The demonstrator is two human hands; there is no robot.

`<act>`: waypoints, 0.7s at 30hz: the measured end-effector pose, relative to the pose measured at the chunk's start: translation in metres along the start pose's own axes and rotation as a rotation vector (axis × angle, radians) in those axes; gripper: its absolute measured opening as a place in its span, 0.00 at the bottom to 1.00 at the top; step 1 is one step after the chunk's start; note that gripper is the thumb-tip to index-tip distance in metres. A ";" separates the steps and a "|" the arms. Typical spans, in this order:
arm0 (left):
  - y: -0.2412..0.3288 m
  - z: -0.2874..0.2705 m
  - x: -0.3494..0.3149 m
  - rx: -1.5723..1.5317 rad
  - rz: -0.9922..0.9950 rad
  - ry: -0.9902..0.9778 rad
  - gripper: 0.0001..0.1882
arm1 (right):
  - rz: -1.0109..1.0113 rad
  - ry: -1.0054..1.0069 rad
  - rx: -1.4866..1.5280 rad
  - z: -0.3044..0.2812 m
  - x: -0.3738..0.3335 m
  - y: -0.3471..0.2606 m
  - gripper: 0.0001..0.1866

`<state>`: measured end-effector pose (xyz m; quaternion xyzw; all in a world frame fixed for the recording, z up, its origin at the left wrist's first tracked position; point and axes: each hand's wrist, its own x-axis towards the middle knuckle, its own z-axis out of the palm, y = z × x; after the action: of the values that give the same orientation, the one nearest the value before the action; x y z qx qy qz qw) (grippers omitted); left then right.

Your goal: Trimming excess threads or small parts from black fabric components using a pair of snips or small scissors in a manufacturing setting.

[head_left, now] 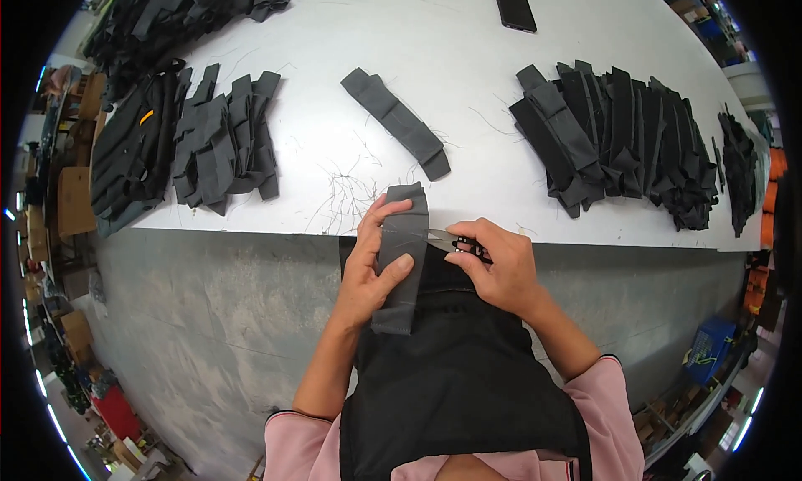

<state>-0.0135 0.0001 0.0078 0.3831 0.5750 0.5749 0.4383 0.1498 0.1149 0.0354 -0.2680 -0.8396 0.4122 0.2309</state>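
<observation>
My left hand point(373, 264) is closed round a dark grey fabric strip point(403, 230), its thumb across the front. The strip stands nearly upright at the table's near edge, its lower end over my black apron. In my right hand point(501, 265) is a pair of small black-handled thread snips point(468, 247). Their metal blades point left and reach the strip's right edge. Whether a thread lies between the blades is too small to tell. Just beyond, a second grey strip point(397, 123) lies slantwise on the white table point(468, 88).
Loose cut threads point(349, 193) are scattered beside my left hand. Grey strips point(227, 138) and a black bundle with an orange tab point(134, 142) lie at left, a dark heap point(192, 13) behind them. More strips point(618, 138) are piled at right. A black phone point(513, 5) rests far back.
</observation>
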 end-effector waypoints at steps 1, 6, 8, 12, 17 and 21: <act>0.000 0.001 0.000 -0.042 -0.017 -0.010 0.23 | -0.020 0.009 0.002 0.000 0.001 0.002 0.12; 0.006 0.004 -0.002 -0.184 -0.090 -0.004 0.23 | -0.107 0.003 -0.102 0.001 0.001 0.004 0.10; 0.004 0.003 -0.002 -0.161 -0.074 -0.009 0.22 | -0.072 0.044 -0.095 0.003 -0.002 0.005 0.10; 0.003 0.003 -0.003 -0.177 -0.074 -0.009 0.22 | -0.021 0.088 -0.017 0.002 -0.007 0.002 0.10; 0.004 0.002 -0.002 -0.200 -0.094 -0.017 0.21 | 0.074 -0.026 0.044 0.004 -0.005 0.005 0.10; 0.001 -0.001 -0.005 -0.118 -0.048 -0.045 0.19 | 0.129 -0.077 0.101 0.001 0.001 -0.002 0.11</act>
<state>-0.0132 -0.0049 0.0092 0.3554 0.5390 0.5886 0.4865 0.1480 0.1134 0.0366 -0.2933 -0.8071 0.4780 0.1846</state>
